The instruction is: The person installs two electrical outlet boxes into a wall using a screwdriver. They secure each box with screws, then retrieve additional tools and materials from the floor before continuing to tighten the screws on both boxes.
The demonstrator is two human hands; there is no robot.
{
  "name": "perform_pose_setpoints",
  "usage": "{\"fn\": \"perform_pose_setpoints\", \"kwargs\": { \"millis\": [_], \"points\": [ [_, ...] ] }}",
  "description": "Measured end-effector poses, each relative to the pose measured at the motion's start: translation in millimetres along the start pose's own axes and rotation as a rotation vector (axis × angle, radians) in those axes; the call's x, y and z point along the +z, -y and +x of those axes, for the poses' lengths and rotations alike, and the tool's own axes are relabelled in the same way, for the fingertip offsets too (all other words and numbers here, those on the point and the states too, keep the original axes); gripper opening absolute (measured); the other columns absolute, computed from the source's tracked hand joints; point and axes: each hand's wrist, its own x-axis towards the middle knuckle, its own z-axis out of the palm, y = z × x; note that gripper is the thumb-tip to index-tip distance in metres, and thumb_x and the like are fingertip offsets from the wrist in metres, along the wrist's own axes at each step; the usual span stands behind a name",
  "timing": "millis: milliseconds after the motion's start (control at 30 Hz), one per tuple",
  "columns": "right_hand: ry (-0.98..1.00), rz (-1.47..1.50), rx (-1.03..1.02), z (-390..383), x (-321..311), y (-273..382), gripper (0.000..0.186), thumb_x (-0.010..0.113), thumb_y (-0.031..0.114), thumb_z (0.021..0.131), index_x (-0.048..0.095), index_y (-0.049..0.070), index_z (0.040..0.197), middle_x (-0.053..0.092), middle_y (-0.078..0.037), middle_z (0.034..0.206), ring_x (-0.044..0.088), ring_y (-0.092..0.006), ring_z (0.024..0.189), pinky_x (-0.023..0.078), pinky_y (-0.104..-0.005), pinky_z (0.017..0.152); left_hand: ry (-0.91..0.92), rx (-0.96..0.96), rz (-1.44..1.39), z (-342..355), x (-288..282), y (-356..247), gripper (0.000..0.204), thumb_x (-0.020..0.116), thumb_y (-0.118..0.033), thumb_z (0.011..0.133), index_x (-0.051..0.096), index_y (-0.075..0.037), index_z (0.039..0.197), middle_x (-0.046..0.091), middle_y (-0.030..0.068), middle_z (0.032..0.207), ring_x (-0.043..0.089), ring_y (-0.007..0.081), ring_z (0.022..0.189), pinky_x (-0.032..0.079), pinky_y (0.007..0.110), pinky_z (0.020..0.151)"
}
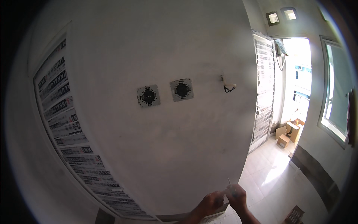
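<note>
Low in the head view, my left hand (213, 201) and my right hand (236, 195) meet in front of the wall. A thin, pale, rod-shaped tool (229, 182) sticks up from the closed fingers of the right hand. The fingers of my left hand are closed too, touching or nearly touching the right; what they pinch is too small and dark to name. Above, two square metal mounting frames with dark centres, a left one (154, 100) and a right one (189, 93), sit side by side on the wall. Right of them, short wires (229, 88) poke out of a hole.
Film-wrapped door panels stand at the left (61, 100) and right (264, 89) of the grey wall (179, 149). Cardboard boxes (283, 140) lie by a bright doorway. A window (333, 93) is at the right; a dark, patterned object (294, 215) rests on the tiled floor (274, 192).
</note>
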Motion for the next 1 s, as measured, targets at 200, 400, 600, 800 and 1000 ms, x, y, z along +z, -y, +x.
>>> {"fn": "perform_pose_setpoints", "kwargs": {
  "millis": [200, 400, 600, 800, 1000],
  "points": [
    [-0.046, -0.127, -0.415, 44.6, 18.8, 28.0, 0.017, 0.081, 0.005, 0.087, 0.074, 0.002, 0.103, 0.069, -0.014, 0.097, 0.073, -0.0296, 0.084, 0.058, -0.0381, 0.072, -0.239, 0.212, 0.237, 36.7, 8.4, -50.6, 0.011, 0.062, -0.007, 0.102, 0.063, -0.004, 0.112, 0.065, 0.0003, 0.095, 0.062, 0.0109, 0.083, 0.052, 0.027, 0.075],
    [-0.2, -0.089, -0.514, 81.8, 32.5, 84.4, 0.017, 0.08, 0.003, 0.086, 0.073, 0.002, 0.103, 0.069, -0.015, 0.101, 0.073, -0.0306, 0.087, 0.059, -0.0388, 0.074, -0.131, 0.069, -0.53, 56.6, 8.0, -117.7, 0.017, 0.064, -0.003, 0.102, 0.063, -0.004, 0.119, 0.056, -0.0014, 0.091, 0.054, 0.0085, 0.078, 0.05, 0.027, 0.077],
    [-0.291, -0.165, -0.671, 151.3, 43.5, 139.8, 0.012, 0.078, 0.004, 0.089, 0.072, 0.001, 0.099, 0.07, -0.014, 0.097, 0.072, -0.0283, 0.084, 0.058, -0.0367, 0.073, -0.092, 0.203, -0.432, 55.0, 27.3, -226.2, 0.019, 0.064, -0.021, 0.103, 0.067, -0.005, 0.112, 0.045, -0.004, 0.073, 0.046, 0.0097, 0.067, 0.041, 0.03, 0.066],
    [-0.361, -0.127, -0.761, 261.0, 46.0, 230.1, 0.011, 0.073, 0.01, 0.095, 0.07, 0.001, 0.099, 0.068, -0.012, 0.092, 0.069, -0.0243, 0.079, 0.054, -0.0351, 0.073, -0.043, 0.123, -0.558, 41.8, 16.0, -239.4, 0.029, 0.07, -0.025, 0.1, 0.067, 0.001, 0.113, 0.036, -0.0029, 0.065, 0.039, 0.0117, 0.061, 0.038, 0.031, 0.064],
    [-0.307, -0.133, -0.88, 327.6, 64.4, 251.6, 0.011, 0.073, 0.01, 0.096, 0.07, 0.002, 0.102, 0.069, -0.011, 0.096, 0.069, -0.0232, 0.083, 0.053, -0.0333, 0.077, -0.123, -0.035, -0.575, 39.7, -4.1, -220.9, 0.022, 0.07, -0.021, 0.098, 0.068, -0.002, 0.108, 0.031, -0.0042, 0.065, 0.032, 0.0115, 0.059, 0.032, 0.032, 0.061]
  ]
}}
